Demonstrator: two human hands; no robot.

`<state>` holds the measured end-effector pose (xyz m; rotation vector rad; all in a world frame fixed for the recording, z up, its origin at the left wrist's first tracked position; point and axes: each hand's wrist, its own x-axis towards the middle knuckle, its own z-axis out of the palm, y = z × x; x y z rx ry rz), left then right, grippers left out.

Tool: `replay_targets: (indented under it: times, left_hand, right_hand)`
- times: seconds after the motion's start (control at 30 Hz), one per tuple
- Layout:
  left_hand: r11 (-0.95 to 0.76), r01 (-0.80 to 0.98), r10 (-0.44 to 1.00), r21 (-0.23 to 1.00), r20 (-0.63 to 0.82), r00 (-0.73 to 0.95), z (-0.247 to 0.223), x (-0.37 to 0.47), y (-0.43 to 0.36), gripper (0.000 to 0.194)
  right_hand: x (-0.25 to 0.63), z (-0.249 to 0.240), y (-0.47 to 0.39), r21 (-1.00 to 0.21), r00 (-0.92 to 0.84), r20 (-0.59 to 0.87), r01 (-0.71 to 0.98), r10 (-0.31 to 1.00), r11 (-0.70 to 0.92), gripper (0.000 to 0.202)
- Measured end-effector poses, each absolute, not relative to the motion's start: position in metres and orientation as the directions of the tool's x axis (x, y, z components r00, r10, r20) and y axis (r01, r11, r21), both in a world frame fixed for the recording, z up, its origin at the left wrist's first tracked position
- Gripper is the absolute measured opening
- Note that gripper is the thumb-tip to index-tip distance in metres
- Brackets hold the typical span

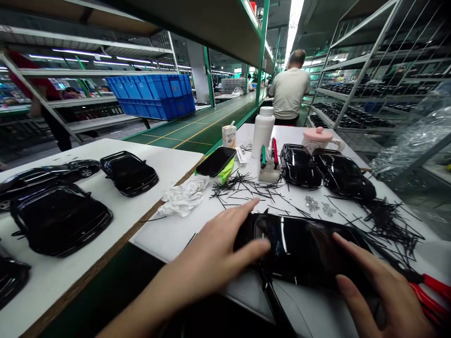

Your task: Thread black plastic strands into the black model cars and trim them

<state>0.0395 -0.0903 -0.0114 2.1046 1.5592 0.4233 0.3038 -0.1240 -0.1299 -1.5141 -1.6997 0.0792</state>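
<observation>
A glossy black model car body (pixel 306 244) lies lengthwise across the white worktop in front of me. My left hand (pixel 225 244) grips its left end, thumb on the top surface and fingers round the far side. At the right part of the body, my right hand (pixel 384 286) has its fingers on top and its thumb at the near side. A narrow black part (pixel 273 298) sticks out below the body toward me. Red-handled tool grips (pixel 431 288) lie beside my right hand; the tool's kind is partly hidden.
Thin black strips (pixel 243 185) and small clear pieces (pixel 312 203) are scattered beyond the car. Farther back are two black model cars (pixel 301 164), a white bottle (pixel 263 131), a phone (pixel 216 161) and crumpled tissue (pixel 185 195). More model cars (pixel 59 218) stand left. A person (pixel 289 91) sits ahead.
</observation>
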Motion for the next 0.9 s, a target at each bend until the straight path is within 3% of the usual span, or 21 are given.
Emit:
replay_targets:
  times: [0.07, 0.13, 0.2, 0.37, 0.57, 0.63, 0.73, 0.77, 0.9]
  left_hand:
    - [-0.3, 0.842, 0.936, 0.448, -0.032, 0.351, -0.004, 0.046, -0.058, 0.064]
    - [-0.426, 0.873, 0.875, 0.24, -0.137, 0.464, 0.003, 0.057, -0.027, 0.053]
    - [-0.502, 0.849, 0.831, 0.165, -0.178, 0.526, 0.008, 0.067, -0.006, 0.043]
    - [-0.623, 0.776, 0.762, 0.096, -0.151, 0.63, 0.0, 0.078, 0.011, 0.034]
    - [-0.528, 0.838, 0.843, 0.14, -0.036, 0.537, -0.018, 0.068, 0.024, 0.043]
    - [-0.518, 0.834, 0.844, 0.189, -0.043, 0.535, -0.019, 0.064, 0.026, 0.048]
    - [-0.538, 0.804, 0.815, 0.253, -0.088, 0.573, -0.016, 0.059, 0.025, 0.055]
    - [-0.546, 0.794, 0.802, 0.266, -0.105, 0.587, -0.015, 0.059, 0.025, 0.056]
    - [-0.571, 0.771, 0.778, 0.283, -0.114, 0.618, -0.014, 0.061, 0.024, 0.057]
  right_hand:
    - [0.304, -0.13, -0.123, -0.537, 0.077, 0.54, 0.798, 0.838, 0.273, 0.049]
    - [0.305, -0.128, -0.122, -0.519, 0.079, 0.557, 0.811, 0.827, 0.272, 0.049]
    - [0.305, -0.124, -0.121, -0.496, 0.087, 0.573, 0.829, 0.815, 0.26, 0.045]
    - [0.293, -0.11, -0.123, -0.507, 0.113, 0.562, 0.83, 0.819, 0.234, 0.04]
    - [0.305, -0.106, -0.132, -0.546, 0.171, 0.5, 0.823, 0.849, 0.156, 0.04]
    - [0.331, -0.103, -0.134, -0.448, 0.149, 0.561, 0.882, 0.814, 0.147, 0.04]
    - [0.373, -0.096, -0.133, -0.071, -0.083, 0.531, 0.987, 0.843, 0.142, 0.047]
    - [0.383, -0.094, -0.131, -0.001, -0.128, 0.48, 0.989, 0.868, 0.147, 0.048]
    - [0.393, -0.084, -0.125, 0.006, -0.153, 0.364, 0.987, 0.919, 0.162, 0.051]
